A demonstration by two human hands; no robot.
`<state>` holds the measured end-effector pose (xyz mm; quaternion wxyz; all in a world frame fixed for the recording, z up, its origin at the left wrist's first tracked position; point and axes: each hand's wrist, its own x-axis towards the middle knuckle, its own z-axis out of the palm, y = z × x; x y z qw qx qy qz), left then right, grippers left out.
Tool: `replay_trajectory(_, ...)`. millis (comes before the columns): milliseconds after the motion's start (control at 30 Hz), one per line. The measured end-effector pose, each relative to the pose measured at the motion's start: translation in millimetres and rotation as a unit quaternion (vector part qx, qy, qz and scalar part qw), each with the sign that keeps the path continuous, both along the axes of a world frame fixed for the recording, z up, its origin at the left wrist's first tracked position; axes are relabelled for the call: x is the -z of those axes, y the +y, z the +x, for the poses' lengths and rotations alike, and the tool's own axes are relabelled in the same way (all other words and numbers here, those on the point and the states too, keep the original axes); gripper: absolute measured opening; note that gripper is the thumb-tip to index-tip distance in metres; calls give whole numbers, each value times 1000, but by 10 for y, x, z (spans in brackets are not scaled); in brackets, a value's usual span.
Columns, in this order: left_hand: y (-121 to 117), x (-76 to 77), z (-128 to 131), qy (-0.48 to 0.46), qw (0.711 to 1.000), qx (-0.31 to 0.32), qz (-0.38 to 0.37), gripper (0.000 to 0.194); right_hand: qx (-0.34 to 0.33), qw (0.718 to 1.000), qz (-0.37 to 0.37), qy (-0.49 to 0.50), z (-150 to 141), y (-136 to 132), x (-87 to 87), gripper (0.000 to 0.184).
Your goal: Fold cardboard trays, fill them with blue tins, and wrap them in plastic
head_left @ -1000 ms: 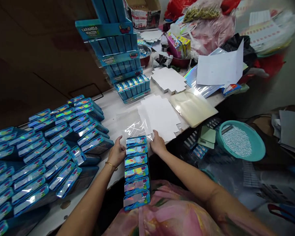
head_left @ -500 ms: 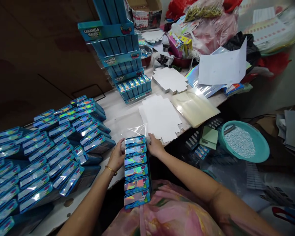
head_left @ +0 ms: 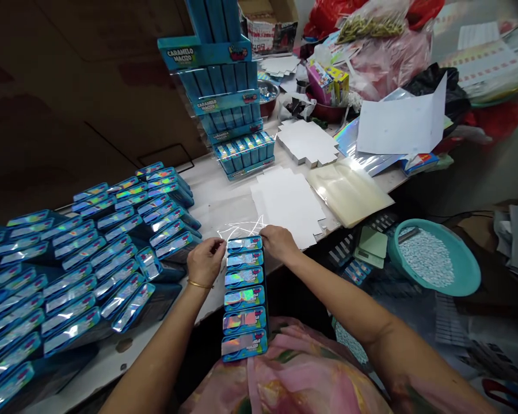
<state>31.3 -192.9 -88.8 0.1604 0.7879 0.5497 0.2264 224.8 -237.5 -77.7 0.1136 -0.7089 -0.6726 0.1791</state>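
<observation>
A row of several small blue tins (head_left: 244,299) with shiny labels stretches from the table edge back over my lap. Past its far end lies a sheet or bag of clear plastic film (head_left: 242,227), its creases catching the light. My left hand (head_left: 205,261) is closed in a pinch on the film's left corner, just left of the row. At the right corner, my right hand (head_left: 280,244) pinches the film beside the farthest tin. Whether the film is a bag or a flat sheet I cannot tell.
Many matching tins (head_left: 82,253) stand packed on the left. Behind them rises a tall stack of filled display boxes (head_left: 237,103). White card cutouts (head_left: 287,201) and yellowish plastic sheets (head_left: 351,190) lie to the right. A turquoise basin (head_left: 466,282) of white pellets sits lower right.
Both hands have shifted slightly up to the far end of the tin row, fingers now pinching the film corners. The left hand has come off the row's side. The view has shifted slightly.
</observation>
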Motion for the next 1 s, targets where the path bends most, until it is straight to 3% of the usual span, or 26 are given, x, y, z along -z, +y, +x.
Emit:
replay_trajectory(100,77,-136,23,-41,994,2,-99,24,33,997,-23,70,50,60,-118,19)
replay_trajectory(167,88,-227,21,-34,992,11,-120,24,37,997,-16,68,30,19,-201,19)
replay_trajectory(267,29,-315,13,32,999,11,-41,21,28,999,39,4,-58,-113,-253,22)
replay_trajectory(367,-45,-321,22,72,995,34,62,19,8,993,109,-48,-144,-202,-194,24)
replay_trajectory(600,-159,-177,-43,53,985,57,155,21,-62,971,193,-124,-110,-253,-21,32)
replay_trajectory(767,-458,79,-270,1,975,110,192,9,-196,942,253,-98,-1,-560,167,30)
replay_trajectory(833,-539,188,-315,-31,976,99,194,6,-218,941,251,-62,-18,-638,252,28)
replay_trajectory(900,-552,264,-308,-66,981,66,171,6,-178,953,244,-20,-72,-636,314,27)
replay_trajectory(1000,-493,318,-245,-100,989,21,109,9,-48,973,226,16,-174,-527,367,25)
